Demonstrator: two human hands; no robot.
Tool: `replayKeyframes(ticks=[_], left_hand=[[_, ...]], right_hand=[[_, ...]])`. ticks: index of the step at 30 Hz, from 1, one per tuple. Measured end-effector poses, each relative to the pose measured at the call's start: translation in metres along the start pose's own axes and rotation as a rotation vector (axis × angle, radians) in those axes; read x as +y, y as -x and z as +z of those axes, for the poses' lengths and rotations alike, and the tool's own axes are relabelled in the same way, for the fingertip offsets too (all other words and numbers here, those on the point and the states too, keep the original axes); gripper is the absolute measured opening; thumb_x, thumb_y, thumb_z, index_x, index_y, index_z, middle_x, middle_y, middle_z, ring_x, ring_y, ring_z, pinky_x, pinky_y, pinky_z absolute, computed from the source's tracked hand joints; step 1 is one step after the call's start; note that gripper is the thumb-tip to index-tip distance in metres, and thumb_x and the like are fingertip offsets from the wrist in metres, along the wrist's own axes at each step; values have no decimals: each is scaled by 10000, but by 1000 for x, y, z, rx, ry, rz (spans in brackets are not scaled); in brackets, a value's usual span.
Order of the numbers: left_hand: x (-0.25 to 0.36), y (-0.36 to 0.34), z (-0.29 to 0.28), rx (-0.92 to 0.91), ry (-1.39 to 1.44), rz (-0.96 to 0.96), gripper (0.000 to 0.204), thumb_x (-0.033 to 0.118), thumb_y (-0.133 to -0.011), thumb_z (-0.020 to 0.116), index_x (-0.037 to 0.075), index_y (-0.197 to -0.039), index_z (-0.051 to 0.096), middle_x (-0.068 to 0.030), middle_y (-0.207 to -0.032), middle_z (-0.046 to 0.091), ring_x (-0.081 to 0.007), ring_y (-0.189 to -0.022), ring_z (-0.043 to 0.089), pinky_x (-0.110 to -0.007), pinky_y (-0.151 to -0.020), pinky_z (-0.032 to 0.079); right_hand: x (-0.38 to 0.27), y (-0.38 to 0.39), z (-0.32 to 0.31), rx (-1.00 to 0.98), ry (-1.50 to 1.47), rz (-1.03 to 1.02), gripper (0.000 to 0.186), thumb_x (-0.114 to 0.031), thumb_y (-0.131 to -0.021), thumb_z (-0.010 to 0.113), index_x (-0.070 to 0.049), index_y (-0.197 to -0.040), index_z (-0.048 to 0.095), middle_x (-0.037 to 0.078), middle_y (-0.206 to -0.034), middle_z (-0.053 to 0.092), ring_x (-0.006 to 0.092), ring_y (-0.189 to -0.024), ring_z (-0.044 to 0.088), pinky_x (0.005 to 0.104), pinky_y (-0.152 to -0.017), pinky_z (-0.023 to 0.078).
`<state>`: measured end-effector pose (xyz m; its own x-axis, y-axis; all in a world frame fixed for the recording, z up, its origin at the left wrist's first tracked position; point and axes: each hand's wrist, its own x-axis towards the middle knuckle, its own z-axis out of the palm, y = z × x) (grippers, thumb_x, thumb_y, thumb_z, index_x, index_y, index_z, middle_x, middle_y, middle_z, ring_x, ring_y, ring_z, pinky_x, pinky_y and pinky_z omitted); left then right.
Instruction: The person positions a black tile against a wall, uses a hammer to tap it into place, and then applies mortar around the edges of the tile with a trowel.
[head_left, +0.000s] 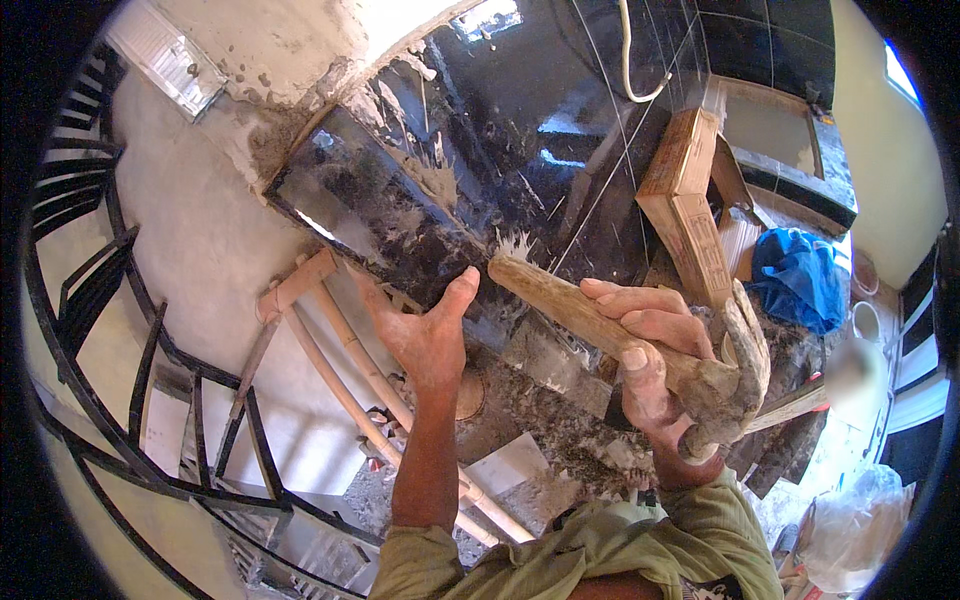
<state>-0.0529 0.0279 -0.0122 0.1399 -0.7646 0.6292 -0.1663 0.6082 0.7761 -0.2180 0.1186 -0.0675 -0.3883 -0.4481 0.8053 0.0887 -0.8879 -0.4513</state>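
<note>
My right hand (655, 355) is wrapped round the wooden handle of a hammer (560, 300). The hammer's curved head, crusted with dried mortar, lies by my right wrist. Its handle end points away from me, over the dark tile surface. My left hand (425, 330) is at the near edge of a glossy black slab (350, 200), fingers stretched along the edge and thumb spread apart. Part of those fingers is hidden at the edge. Smears of pale mortar (430, 165) mark the slab and the black tiles (590, 110) beyond it.
A torn cardboard box (690, 210) and a blue plastic bag (800, 280) are at the right. Wooden poles (365, 370) lean below my left hand. Black metal railings (150, 470) curve along the left. Rubble covers the floor (540, 430) below the slab. A clear plastic bag (860, 530) lies lower right.
</note>
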Motion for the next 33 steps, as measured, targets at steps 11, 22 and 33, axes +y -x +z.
replayKeyframes(ticks=[11,22,33], left_hand=[[-17,-3,-16,64,-56,93,1035,41,-653,832,-94,-1468,208,-214,-1353,417,-283,-1220,455,-414,-1037,397],[-26,-4,-16,60,-170,153,1050,168,-655,852,-131,-1446,230,-295,-1350,397,-406,-1264,411,-476,-1072,331],[-20,-2,-14,47,-142,153,979,-31,-663,813,-41,-1469,258,-164,-1338,479,-248,-1185,516,-376,-1031,422]], right_hand=[[-2,-8,14,19,112,36,316,-315,-986,536,-12,-1051,476,238,-1061,577,396,-1066,613,521,-941,492],[-5,-16,22,111,157,-14,325,-346,-963,567,-44,-1038,475,216,-1015,592,403,-1017,630,533,-923,491],[-13,-29,31,104,44,16,309,-328,-958,560,-39,-1016,467,212,-1012,579,405,-1014,627,534,-911,492]])
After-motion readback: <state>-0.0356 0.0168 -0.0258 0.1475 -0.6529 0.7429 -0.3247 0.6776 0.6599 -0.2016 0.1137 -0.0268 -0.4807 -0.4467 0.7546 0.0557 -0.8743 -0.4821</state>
